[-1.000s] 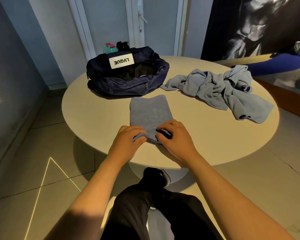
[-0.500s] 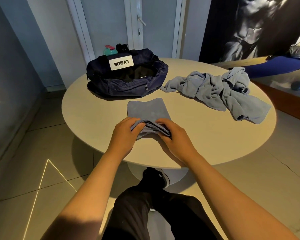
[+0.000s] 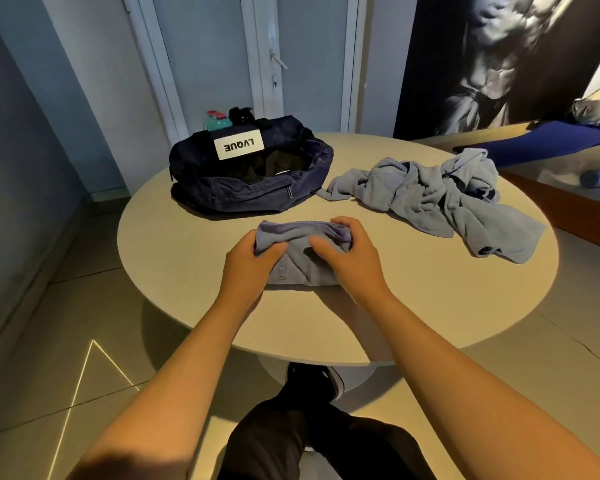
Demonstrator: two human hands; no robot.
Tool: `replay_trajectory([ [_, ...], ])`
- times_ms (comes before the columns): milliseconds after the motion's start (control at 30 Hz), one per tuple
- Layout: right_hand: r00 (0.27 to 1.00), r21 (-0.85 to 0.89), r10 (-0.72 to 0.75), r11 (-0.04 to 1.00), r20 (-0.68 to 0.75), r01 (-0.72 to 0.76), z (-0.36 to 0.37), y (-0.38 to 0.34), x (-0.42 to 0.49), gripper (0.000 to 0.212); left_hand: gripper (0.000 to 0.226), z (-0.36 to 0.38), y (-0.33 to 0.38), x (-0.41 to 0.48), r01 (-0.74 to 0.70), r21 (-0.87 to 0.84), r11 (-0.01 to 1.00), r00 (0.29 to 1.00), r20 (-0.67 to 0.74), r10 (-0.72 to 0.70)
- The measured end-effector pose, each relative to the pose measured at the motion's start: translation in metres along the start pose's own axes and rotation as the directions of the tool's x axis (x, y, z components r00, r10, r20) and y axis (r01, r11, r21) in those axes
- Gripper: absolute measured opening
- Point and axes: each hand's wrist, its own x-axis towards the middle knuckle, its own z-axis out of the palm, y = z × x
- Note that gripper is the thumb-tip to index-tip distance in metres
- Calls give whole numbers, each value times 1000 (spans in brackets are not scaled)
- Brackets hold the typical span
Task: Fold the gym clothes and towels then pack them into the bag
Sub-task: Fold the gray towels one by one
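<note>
A blue-grey folded garment (image 3: 297,261) lies on the round table (image 3: 174,271) in front of me, doubled over away from me. My left hand (image 3: 252,265) grips its left end, fingers curled round the folded edge. My right hand (image 3: 347,258) grips its right end the same way. Behind it sits a navy gym bag (image 3: 250,188) with a white label, its top open. To the right lies a crumpled heap of blue-grey towels and clothes (image 3: 440,199).
Behind the bag stand a teal bottle (image 3: 217,121) and a black bottle (image 3: 241,115). A door is at the back. A wooden bench with a blue mat (image 3: 548,143) runs along the right. My legs are under the table's near edge.
Both hands lifted the near end of the flat garment and carried it away from me over the far end, halving its length. The camera view moved closer to the table.
</note>
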Motion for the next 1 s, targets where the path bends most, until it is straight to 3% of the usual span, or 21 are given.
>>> replay_trajectory([
  [133,976,-64,218,974,8,-217,8,5,27,54,43,10,-15,29,133,109,985,989,-85,-124],
  [200,969,-112,245,963,-14,-245,12,9,32,55,46,13,-22,32,168,113,979,983,-96,-157],
  [333,987,-100,112,987,-111,-124,22,28,24,42,47,10,-37,30,156,61,986,982,-119,-148],
  [433,992,-121,82,988,-96,-94,24,33,22,33,45,9,-40,33,157,85,984,979,-142,-145],
  [600,997,-323,39,945,-60,-56,22,39,25,26,49,11,-41,34,128,110,986,987,-109,-116],
  [833,989,-650,81,747,-122,-141,29,38,24,37,49,14,-56,36,-3,261,965,999,-51,17],
  [933,995,-734,4,674,-102,-78,31,41,23,37,49,15,-56,34,-4,315,949,993,-111,41],
  [1000,994,-731,-91,682,-58,20,32,42,21,39,52,15,-52,29,-23,360,933,982,-167,89],
])
